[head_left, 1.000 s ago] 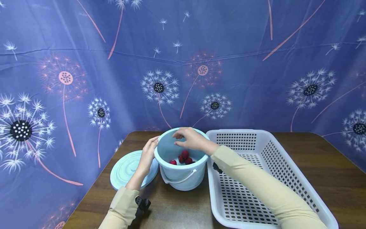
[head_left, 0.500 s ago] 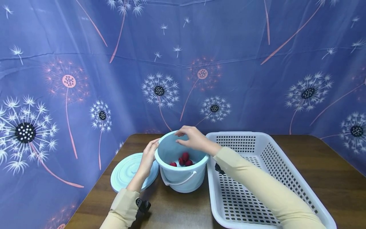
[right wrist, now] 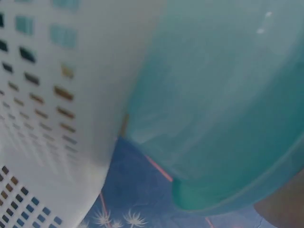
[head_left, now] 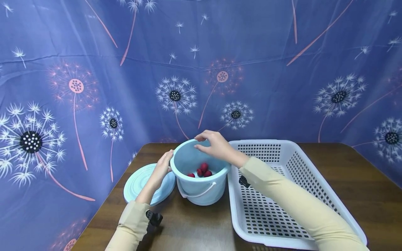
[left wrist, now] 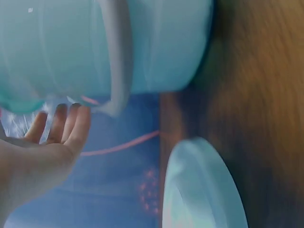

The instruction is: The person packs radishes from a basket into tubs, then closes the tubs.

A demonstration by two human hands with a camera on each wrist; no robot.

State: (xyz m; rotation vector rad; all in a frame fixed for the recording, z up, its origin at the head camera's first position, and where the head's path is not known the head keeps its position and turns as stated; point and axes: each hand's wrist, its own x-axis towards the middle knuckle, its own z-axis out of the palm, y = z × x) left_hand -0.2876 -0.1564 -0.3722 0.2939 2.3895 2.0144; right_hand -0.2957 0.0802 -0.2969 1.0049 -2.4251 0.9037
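Note:
A light blue bucket point(head_left: 196, 185) stands on the table with its white handle hanging at the front. Several small round dark-red items that look like fruit point(head_left: 204, 167) lie at its bottom. My left hand point(head_left: 161, 168) is at the bucket's left rim; in the left wrist view, the fingers of that hand point(left wrist: 54, 145) are extended beside the bucket wall point(left wrist: 57, 52). Above the bucket's opening hovers my right hand point(head_left: 216, 145), fingers loosely bent, thumb apart from them, nothing visible between. The right wrist view shows mostly the bucket's side point(right wrist: 213, 95) and only a sliver of hand.
The bucket's light blue lid point(head_left: 135, 186) lies on the table at the left, partly behind my left forearm. A white perforated plastic basket point(head_left: 276, 241) stands close against the bucket's right side, my right sleeve crossing over it. A blue patterned cloth point(head_left: 270, 87) hangs behind the table.
My right hand has risen slightly and shifted right over the bucket. My left hand stays by the left rim, its fingers a little lower along it. The red items lie as before.

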